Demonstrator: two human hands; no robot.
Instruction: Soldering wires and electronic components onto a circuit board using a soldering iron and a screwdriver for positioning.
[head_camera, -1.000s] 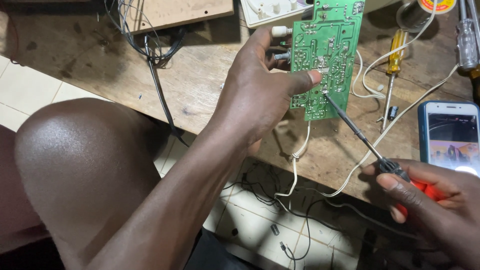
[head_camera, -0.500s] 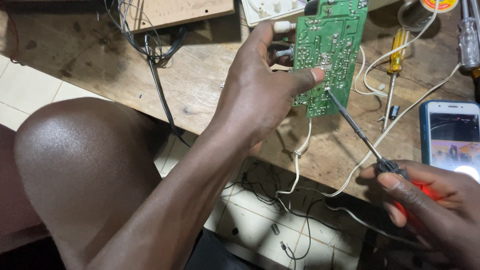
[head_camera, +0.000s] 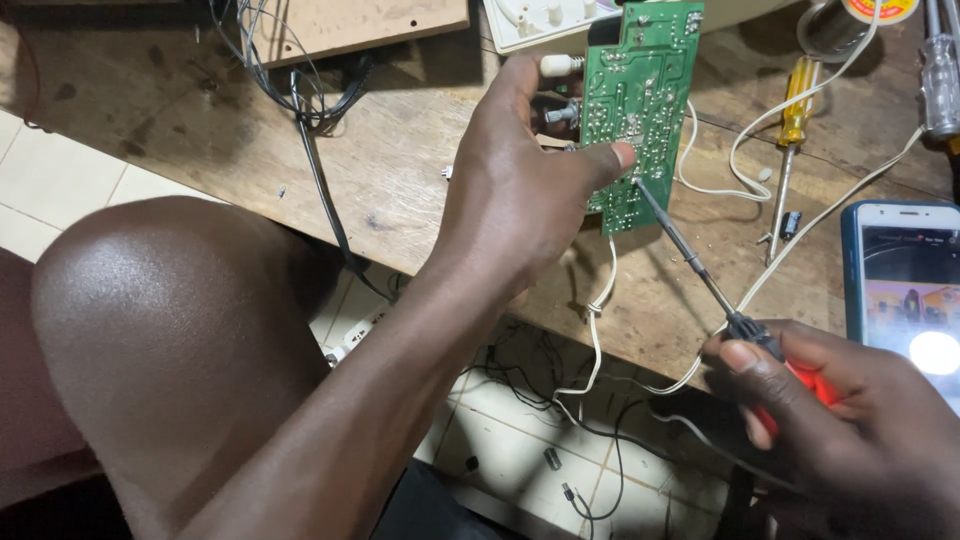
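Observation:
My left hand (head_camera: 520, 190) holds a green circuit board (head_camera: 640, 110) upright over the wooden workbench (head_camera: 400, 170), solder side toward me, thumb and fingers pinching its left edge. My right hand (head_camera: 850, 420) grips a soldering iron (head_camera: 700, 270) by its red handle at the lower right. The thin dark tip touches the board's lower part, just below my left fingertip. White wires hang from the board's bottom edge.
A smartphone (head_camera: 905, 290) with a lit screen lies at the right edge. A yellow-handled screwdriver (head_camera: 795, 120) and a white wire lie behind the board. Black cables (head_camera: 320, 130) trail off the bench's front edge. My bare knee (head_camera: 170, 330) fills the lower left. A solder spool (head_camera: 870, 12) sits top right.
The board and my left hand have stayed nearly still. The soldering iron tip has crept slightly up onto the board's lower part.

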